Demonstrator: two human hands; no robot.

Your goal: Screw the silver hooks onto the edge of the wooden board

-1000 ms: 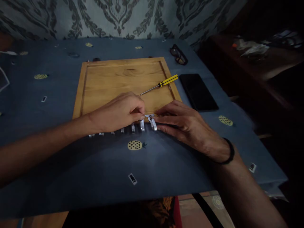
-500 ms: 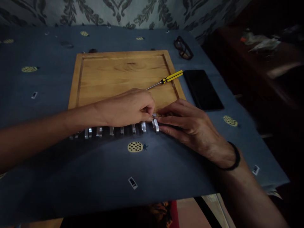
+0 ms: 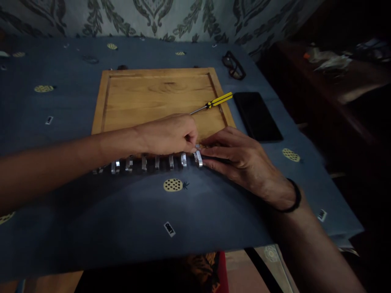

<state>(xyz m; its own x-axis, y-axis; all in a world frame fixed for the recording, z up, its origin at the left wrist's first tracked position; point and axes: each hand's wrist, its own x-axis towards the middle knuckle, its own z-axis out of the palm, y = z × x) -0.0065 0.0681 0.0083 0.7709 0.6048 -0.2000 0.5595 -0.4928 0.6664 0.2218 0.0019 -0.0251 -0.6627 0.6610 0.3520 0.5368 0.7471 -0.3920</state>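
Note:
Along the near edge of the wooden board (image 3: 137,94) hangs a row of several shiny, curved metal pieces (image 3: 144,162); their exact kind does not show. My left hand (image 3: 171,132) reaches across the board with its fingers curled in a pinch just above the rightmost metal piece (image 3: 198,158). What sits between those fingertips is hidden. From the right, my right hand (image 3: 244,158) has its thumb and fingers closed against that same piece. A screwdriver (image 3: 218,100) with a yellow and black handle lies on the board, its tip hidden behind my left hand.
A black phone or tablet (image 3: 258,116) lies right of the board, with dark-framed glasses (image 3: 233,65) behind it. A blue patterned cloth (image 3: 128,228) covers the table. Patterned wall covering (image 3: 171,20) rises at the back. Dark furniture (image 3: 330,81) with clutter stands to the right.
The view has shifted slightly, so the scene sits a little differently. Both hands stay at the rightmost metal piece, with hardly any change in the fingers.

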